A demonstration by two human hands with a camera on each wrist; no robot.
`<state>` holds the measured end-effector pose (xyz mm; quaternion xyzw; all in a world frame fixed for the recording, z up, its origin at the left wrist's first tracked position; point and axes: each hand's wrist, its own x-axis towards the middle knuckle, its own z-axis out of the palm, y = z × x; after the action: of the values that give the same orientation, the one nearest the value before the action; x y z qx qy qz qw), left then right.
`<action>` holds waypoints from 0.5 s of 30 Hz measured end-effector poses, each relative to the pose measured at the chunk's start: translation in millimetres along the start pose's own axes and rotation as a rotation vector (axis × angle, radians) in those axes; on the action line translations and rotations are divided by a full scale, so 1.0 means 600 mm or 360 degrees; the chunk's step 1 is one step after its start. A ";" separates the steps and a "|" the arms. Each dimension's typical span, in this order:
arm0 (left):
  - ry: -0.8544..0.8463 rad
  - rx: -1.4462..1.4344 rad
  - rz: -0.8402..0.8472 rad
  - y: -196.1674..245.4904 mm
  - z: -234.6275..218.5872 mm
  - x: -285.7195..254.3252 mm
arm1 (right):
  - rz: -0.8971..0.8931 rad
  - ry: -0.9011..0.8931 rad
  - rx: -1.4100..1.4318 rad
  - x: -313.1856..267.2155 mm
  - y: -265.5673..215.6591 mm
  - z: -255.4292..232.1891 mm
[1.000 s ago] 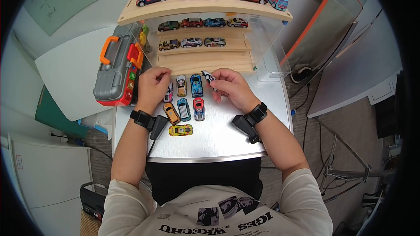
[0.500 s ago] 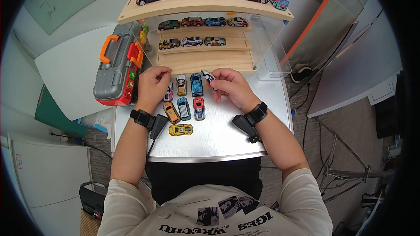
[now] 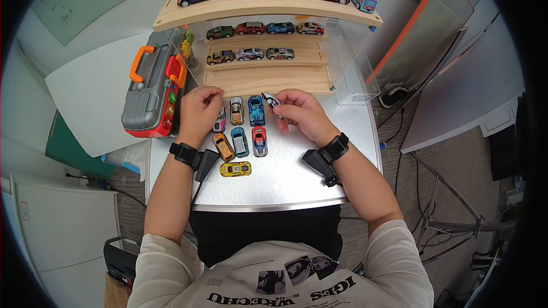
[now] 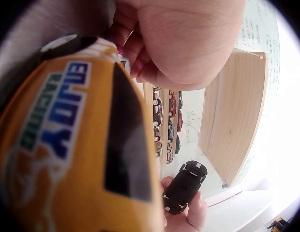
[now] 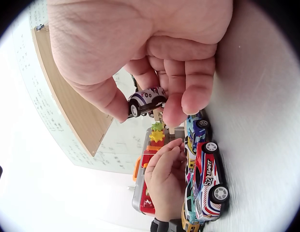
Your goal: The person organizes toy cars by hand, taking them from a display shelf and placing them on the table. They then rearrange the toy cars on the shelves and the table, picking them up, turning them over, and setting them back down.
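Note:
My right hand (image 3: pixel 302 114) pinches a white toy car (image 3: pixel 270 100) with dark purple markings between thumb and fingers, tilted above the silver tabletop. Its black underside shows in the left wrist view. My left hand (image 3: pixel 198 115) rests at the left with fingers loosely curled and nothing in them. Beside its thumb lies a white-and-pink car (image 3: pixel 220 121), partly hidden. Between the hands stand a white-and-gold car (image 3: pixel 237 112) and a blue car (image 3: pixel 257 112). Nearer me are an orange car (image 3: pixel 224 147), a teal car (image 3: pixel 240 141), a red car (image 3: pixel 260 141) and a yellow car (image 3: pixel 236 169).
Just beyond the hands is a wooden tiered shelf (image 3: pixel 268 86) with clear side walls; several toy cars line its two upper steps. Larger cars stand on its top board (image 3: pixel 268 9). A grey toolbox (image 3: pixel 147 100) with orange handles sits left, and a clear bin (image 3: pixel 357 96) right.

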<state>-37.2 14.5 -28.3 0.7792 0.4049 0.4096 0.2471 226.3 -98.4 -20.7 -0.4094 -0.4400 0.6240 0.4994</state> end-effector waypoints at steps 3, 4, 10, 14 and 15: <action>0.0001 -0.0003 -0.0002 0.001 0.000 0.000 | 0.0001 0.0006 -0.0011 0.000 0.000 0.000; 0.0000 -0.0003 -0.0007 0.002 0.000 0.000 | 0.0001 0.0007 -0.0011 0.000 0.000 0.000; -0.0003 -0.0003 -0.0023 0.001 0.000 0.000 | 0.0004 0.0004 -0.0030 0.000 0.001 0.000; -0.0006 0.0004 -0.0013 -0.001 0.000 0.000 | 0.0006 0.0008 -0.0026 0.000 0.000 0.000; -0.0005 0.0000 -0.0016 0.000 0.000 0.000 | 0.0009 0.0009 -0.0027 0.000 0.000 0.000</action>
<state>-37.1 14.7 -28.5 0.7779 0.4085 0.4070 0.2498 226.1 -98.6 -20.5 -0.4167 -0.4425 0.6205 0.4955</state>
